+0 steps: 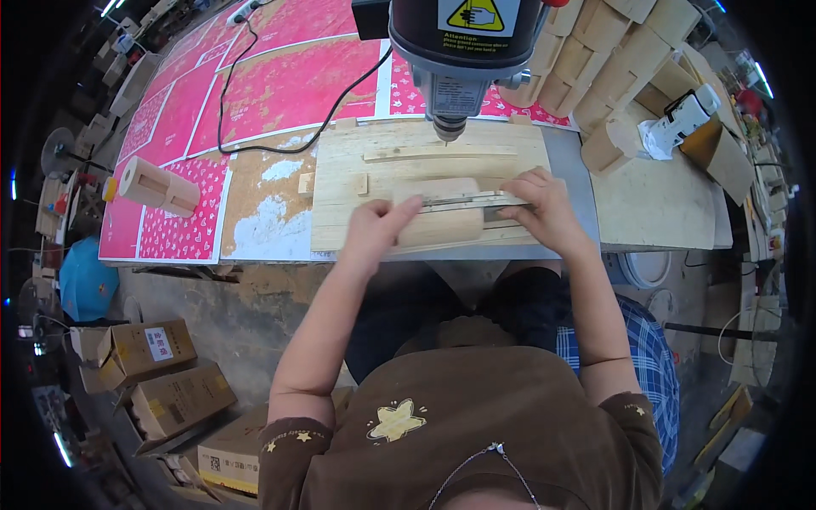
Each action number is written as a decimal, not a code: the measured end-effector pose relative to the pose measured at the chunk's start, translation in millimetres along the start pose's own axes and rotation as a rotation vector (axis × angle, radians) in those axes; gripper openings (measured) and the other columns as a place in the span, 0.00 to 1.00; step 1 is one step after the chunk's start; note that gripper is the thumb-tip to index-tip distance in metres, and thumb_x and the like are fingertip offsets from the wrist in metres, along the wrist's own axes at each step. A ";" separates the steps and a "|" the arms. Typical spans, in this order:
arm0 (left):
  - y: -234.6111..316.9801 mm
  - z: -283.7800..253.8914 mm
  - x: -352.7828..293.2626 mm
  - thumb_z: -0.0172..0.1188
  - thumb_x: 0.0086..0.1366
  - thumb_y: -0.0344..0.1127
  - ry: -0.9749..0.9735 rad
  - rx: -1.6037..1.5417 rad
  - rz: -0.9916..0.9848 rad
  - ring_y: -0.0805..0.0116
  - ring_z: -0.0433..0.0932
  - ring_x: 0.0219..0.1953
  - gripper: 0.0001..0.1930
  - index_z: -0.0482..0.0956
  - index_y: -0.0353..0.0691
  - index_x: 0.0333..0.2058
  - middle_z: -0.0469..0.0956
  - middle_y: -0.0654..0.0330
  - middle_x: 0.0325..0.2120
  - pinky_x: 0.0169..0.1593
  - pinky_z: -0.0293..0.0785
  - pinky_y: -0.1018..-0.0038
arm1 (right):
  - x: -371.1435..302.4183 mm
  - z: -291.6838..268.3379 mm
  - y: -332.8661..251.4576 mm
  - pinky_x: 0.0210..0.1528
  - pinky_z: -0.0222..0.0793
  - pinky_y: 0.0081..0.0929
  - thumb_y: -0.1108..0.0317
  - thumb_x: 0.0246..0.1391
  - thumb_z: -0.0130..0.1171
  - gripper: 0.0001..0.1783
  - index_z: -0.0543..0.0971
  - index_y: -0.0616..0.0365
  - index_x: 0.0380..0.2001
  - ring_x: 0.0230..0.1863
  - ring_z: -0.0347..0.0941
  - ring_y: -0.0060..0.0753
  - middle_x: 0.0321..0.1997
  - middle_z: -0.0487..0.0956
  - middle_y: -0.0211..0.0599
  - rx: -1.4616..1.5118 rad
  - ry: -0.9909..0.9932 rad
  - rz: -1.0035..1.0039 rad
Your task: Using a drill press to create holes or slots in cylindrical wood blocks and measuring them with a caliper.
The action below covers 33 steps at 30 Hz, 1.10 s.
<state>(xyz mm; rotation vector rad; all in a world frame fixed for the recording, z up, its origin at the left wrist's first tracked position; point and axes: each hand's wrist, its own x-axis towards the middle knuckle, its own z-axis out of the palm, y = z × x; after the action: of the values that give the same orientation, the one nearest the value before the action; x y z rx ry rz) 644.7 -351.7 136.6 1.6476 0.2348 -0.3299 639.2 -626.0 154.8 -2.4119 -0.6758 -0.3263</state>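
A pale, rounded wooden block point(442, 228) lies on its side on a flat wooden board point(340, 217) in front of me. My left hand point(376, 231) is closed round the block's left end, thumb on top. A thin, flat strip point(463, 202) runs lengthwise along the block's upper face, and its right end sits between the fingers and thumb of my right hand point(544, 211). Whether the strip is metal or wood I cannot tell. Just beyond the block, a drill press point(450, 93) hangs with its chuck and thin bit pointing down, apart from both hands.
A wooden batten point(438, 153) and a small wood piece point(363, 184) lie on the board. Slotted wooden cylinders point(160, 187) rest at left; more are stacked point(586, 64) at back right, near a white bottle point(687, 110). A black cable point(276, 149) crosses the pink sheeting. Cardboard boxes point(183, 395) stand below left.
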 end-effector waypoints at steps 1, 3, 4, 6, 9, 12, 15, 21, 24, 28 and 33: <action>-0.4 6.5 -0.2 0.67 0.52 0.50 -0.002 -0.006 0.027 0.79 0.66 0.21 0.21 0.77 0.34 0.24 0.71 0.66 0.17 0.26 0.62 0.80 | -1.0 0.6 -0.9 0.43 0.65 0.35 0.68 0.37 0.67 0.17 0.78 0.56 0.35 0.40 0.68 0.44 0.32 0.76 0.35 -0.021 0.024 0.021; -3.8 10.9 -0.9 0.68 0.52 0.48 -0.017 -0.108 0.059 0.79 0.69 0.26 0.22 0.77 0.31 0.30 0.74 0.63 0.24 0.31 0.66 0.80 | -3.1 1.2 -1.1 0.43 0.65 0.36 0.68 0.37 0.67 0.17 0.77 0.56 0.35 0.40 0.68 0.44 0.32 0.76 0.35 -0.049 0.054 0.034; -6.7 10.9 -0.6 0.69 0.51 0.45 -0.014 -0.113 0.126 0.77 0.70 0.28 0.21 0.76 0.31 0.32 0.75 0.62 0.26 0.32 0.67 0.80 | -3.3 0.9 0.5 0.43 0.65 0.36 0.68 0.37 0.67 0.18 0.77 0.56 0.36 0.40 0.69 0.44 0.32 0.76 0.36 -0.080 0.066 0.056; -15.4 9.1 -0.6 0.71 0.49 0.41 0.000 -0.153 0.278 0.74 0.72 0.30 0.22 0.76 0.31 0.37 0.76 0.59 0.30 0.36 0.70 0.78 | -2.4 0.1 5.5 0.43 0.65 0.37 0.69 0.38 0.67 0.18 0.78 0.56 0.36 0.40 0.69 0.45 0.32 0.76 0.36 -0.121 0.078 0.094; -26.8 8.0 11.2 0.73 0.44 0.38 0.001 0.281 0.582 0.64 0.75 0.37 0.28 0.74 0.33 0.43 0.76 0.56 0.37 0.41 0.72 0.73 | 8.7 3.1 16.2 0.41 0.66 0.38 0.69 0.38 0.66 0.18 0.77 0.57 0.37 0.39 0.70 0.46 0.31 0.76 0.38 -0.159 0.122 0.120; -34.7 9.5 29.9 0.74 0.40 0.40 0.129 0.465 0.820 0.57 0.73 0.43 0.32 0.74 0.37 0.46 0.75 0.56 0.41 0.49 0.66 0.65 | 25.5 11.2 23.1 0.40 0.66 0.38 0.69 0.39 0.66 0.17 0.77 0.58 0.37 0.37 0.70 0.47 0.31 0.76 0.40 -0.157 0.207 0.131; -39.7 5.3 46.9 0.75 0.37 0.43 0.236 0.680 0.835 0.57 0.71 0.46 0.35 0.75 0.40 0.47 0.73 0.57 0.42 0.54 0.57 0.61 | 36.9 18.4 24.0 0.41 0.66 0.36 0.72 0.41 0.65 0.18 0.76 0.60 0.39 0.37 0.71 0.48 0.33 0.76 0.43 -0.136 0.169 0.177; -42.8 -17.7 61.2 0.73 0.38 0.43 0.186 0.758 0.745 0.64 0.71 0.40 0.30 0.78 0.47 0.44 0.73 0.65 0.29 0.52 0.53 0.63 | 44.3 34.4 13.5 0.42 0.67 0.36 0.72 0.41 0.65 0.18 0.76 0.59 0.39 0.40 0.71 0.43 0.35 0.76 0.39 -0.091 0.196 0.087; -42.9 -22.3 63.2 0.72 0.39 0.42 0.145 0.736 0.786 0.66 0.70 0.39 0.26 0.78 0.47 0.42 0.72 0.67 0.25 0.52 0.52 0.64 | 48.9 12.9 2.1 0.46 0.67 0.32 0.73 0.44 0.64 0.18 0.76 0.60 0.42 0.44 0.72 0.35 0.37 0.76 0.35 0.250 0.214 0.148; -43.7 -21.6 65.0 0.71 0.40 0.42 0.130 0.711 0.807 0.66 0.70 0.37 0.25 0.79 0.47 0.41 0.71 0.67 0.25 0.51 0.52 0.64 | 87.9 -48.4 -18.7 0.41 0.70 0.26 0.71 0.49 0.62 0.17 0.73 0.60 0.44 0.42 0.73 0.25 0.40 0.75 0.30 0.420 0.718 0.071; -42.5 -21.5 64.5 0.71 0.40 0.42 0.126 0.741 0.808 0.66 0.69 0.35 0.25 0.79 0.47 0.40 0.70 0.67 0.24 0.49 0.52 0.64 | 165.1 -79.3 -55.3 0.36 0.66 0.35 0.62 0.56 0.46 0.16 0.75 0.64 0.26 0.33 0.72 0.46 0.30 0.76 0.50 0.154 0.840 0.023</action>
<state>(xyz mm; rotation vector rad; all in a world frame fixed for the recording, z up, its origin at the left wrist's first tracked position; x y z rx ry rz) 692.1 -328.6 76.2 2.3286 -0.5238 0.3527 742.5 -572.4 306.7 -1.8759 -0.2667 -1.1390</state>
